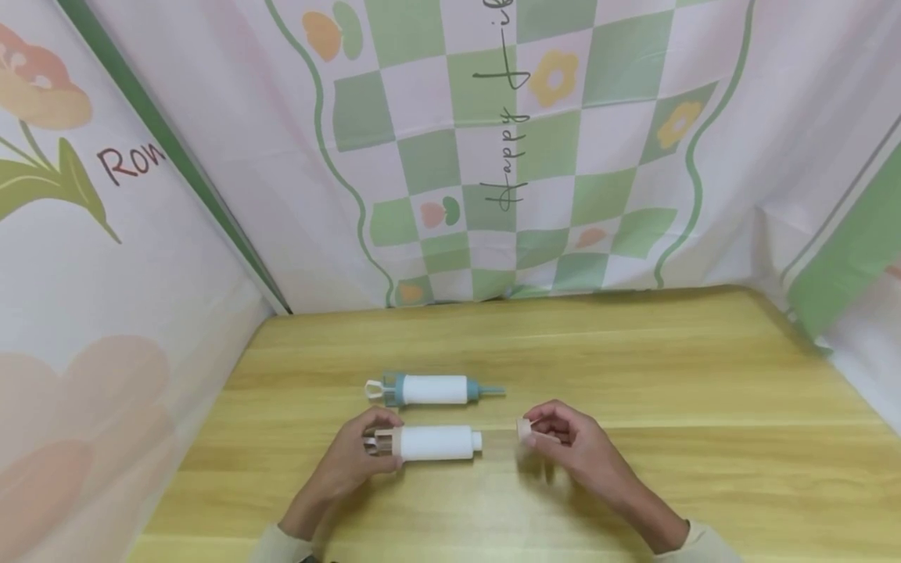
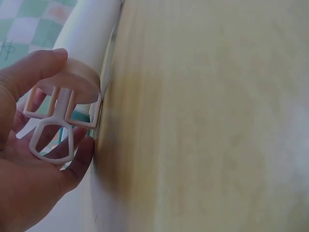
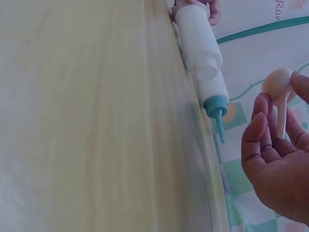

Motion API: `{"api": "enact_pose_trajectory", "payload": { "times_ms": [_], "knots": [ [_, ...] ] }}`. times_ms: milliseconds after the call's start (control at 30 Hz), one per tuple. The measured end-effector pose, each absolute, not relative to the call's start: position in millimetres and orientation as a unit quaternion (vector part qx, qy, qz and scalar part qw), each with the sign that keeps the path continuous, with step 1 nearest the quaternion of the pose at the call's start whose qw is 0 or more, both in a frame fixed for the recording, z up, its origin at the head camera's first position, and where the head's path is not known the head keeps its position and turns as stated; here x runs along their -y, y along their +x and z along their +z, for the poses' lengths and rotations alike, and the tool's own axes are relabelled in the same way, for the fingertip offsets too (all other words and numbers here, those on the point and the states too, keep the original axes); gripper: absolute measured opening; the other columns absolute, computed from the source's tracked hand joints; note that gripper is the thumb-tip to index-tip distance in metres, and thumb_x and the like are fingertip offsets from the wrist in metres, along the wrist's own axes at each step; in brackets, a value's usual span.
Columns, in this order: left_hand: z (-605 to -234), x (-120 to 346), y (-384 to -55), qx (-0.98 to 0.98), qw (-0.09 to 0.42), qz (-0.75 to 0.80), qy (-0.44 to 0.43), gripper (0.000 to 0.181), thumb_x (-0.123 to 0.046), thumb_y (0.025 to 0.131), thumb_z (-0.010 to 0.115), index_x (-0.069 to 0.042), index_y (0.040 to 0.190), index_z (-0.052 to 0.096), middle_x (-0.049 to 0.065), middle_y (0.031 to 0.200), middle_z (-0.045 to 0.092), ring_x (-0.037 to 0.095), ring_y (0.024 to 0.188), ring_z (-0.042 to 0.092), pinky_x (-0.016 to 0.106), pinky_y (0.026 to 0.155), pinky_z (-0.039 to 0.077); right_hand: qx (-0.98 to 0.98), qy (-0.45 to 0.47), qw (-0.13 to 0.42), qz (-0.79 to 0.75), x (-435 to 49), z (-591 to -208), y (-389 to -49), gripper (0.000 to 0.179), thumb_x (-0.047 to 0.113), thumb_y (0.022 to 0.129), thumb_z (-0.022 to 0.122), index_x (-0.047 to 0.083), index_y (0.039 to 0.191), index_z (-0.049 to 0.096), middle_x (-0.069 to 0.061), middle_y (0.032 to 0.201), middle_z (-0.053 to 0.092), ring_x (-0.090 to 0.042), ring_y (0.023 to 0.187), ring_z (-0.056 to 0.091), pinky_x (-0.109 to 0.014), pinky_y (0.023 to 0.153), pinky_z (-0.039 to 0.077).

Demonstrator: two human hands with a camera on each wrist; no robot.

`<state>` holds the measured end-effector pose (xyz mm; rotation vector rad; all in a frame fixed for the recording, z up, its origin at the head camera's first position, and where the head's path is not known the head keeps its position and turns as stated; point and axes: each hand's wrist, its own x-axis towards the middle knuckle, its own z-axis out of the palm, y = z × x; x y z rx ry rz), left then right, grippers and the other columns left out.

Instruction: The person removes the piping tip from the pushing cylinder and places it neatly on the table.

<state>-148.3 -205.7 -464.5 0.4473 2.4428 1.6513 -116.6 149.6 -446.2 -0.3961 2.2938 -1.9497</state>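
My left hand grips the beige collar of a white syringe that lies sideways on the table. In the left wrist view, the thumb presses the beige collar, and a white ring-shaped plunger handle sticks out behind it. The syringe's short white neck is bare and points right. To its right, apart from it, my right hand pinches a beige nozzle cap. In the right wrist view, the cap's thin spout points back toward the palm.
A second syringe, with a white barrel and teal fittings, lies just behind the first one, its teal spout pointing right. The wooden table is bordered by printed curtains at the back and sides.
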Motion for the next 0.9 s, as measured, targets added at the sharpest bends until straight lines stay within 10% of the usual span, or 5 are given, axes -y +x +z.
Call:
{"api": "enact_pose_trajectory", "payload": {
  "times_ms": [900],
  "knots": [
    [-451.7,199.8,-145.4,-0.846,0.051,0.508,0.156,0.039,-0.006,0.076,0.083,-0.014,0.109,0.064,0.009,0.118,0.065,0.026,0.11,0.057,0.05,0.097,0.046,-0.759,-0.13,0.038,-0.636,-152.5,-446.6,-112.5,0.03,0.012,0.094,0.07,-0.002,0.118,0.061,-0.014,0.107,0.067,-0.021,0.098,0.067,-0.029,0.086,0.055]
  ]
}}
